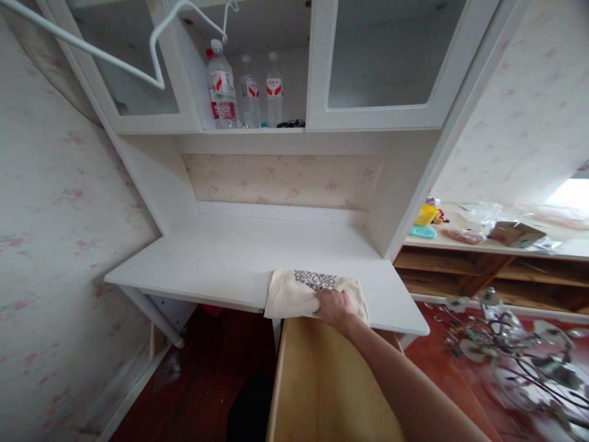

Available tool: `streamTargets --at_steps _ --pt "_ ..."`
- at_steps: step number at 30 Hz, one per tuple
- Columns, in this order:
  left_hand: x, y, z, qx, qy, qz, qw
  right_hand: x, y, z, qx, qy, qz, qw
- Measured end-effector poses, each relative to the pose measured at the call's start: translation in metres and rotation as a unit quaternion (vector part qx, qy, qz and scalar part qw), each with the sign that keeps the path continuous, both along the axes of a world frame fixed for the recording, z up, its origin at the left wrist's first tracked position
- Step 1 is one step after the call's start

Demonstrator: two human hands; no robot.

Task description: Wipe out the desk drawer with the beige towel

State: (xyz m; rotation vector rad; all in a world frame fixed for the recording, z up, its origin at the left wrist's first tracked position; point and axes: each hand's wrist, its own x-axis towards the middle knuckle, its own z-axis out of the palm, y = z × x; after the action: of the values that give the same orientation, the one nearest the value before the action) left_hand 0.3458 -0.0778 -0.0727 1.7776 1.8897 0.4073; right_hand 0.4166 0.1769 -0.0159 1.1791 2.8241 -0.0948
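Note:
My right hand (335, 305) reaches in from the lower right, its fingers curled onto a folded cream towel (288, 294) with a dark grey pattern. The towel lies on the white desk top (207, 258), and its near side hangs slightly over the front edge. Directly below, a wooden drawer (322, 380) is pulled out, and my forearm passes above it. My fingertips are partly hidden in the cloth. My left hand is outside the picture.
Above the desk, plastic bottles (251, 101) stand in an open cupboard shelf. A white hanger (159, 61) hangs at upper left. On the right, a low wooden shelf (437, 264) carries bags and a box (516, 234). A metal chandelier (519, 350) lies on the red floor.

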Motion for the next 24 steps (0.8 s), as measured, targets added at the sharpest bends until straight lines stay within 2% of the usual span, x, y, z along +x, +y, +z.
streamTargets --at_steps 4,7,10,14,21,24 --pt "-0.044 0.036 0.014 0.03 0.013 0.029 0.999 0.021 -0.005 -0.007 0.012 0.018 0.019 1.0" --pt "-0.076 0.059 0.026 0.047 0.031 0.049 0.997 0.027 -0.009 -0.024 0.023 -0.003 0.035 0.999" --pt "-0.096 0.069 0.032 0.058 0.047 0.062 0.995 0.027 -0.009 -0.044 0.03 -0.03 0.033 0.999" --pt "-0.099 0.066 0.031 0.062 0.055 0.073 0.994 0.028 -0.003 -0.058 0.028 -0.007 0.024 0.999" --pt "-0.105 0.071 0.026 0.052 0.042 0.083 0.994 0.033 0.007 -0.065 0.019 0.02 0.034 0.999" --pt "-0.095 0.064 0.017 0.031 0.041 0.077 0.996 0.033 0.007 -0.065 0.025 0.035 0.035 0.998"
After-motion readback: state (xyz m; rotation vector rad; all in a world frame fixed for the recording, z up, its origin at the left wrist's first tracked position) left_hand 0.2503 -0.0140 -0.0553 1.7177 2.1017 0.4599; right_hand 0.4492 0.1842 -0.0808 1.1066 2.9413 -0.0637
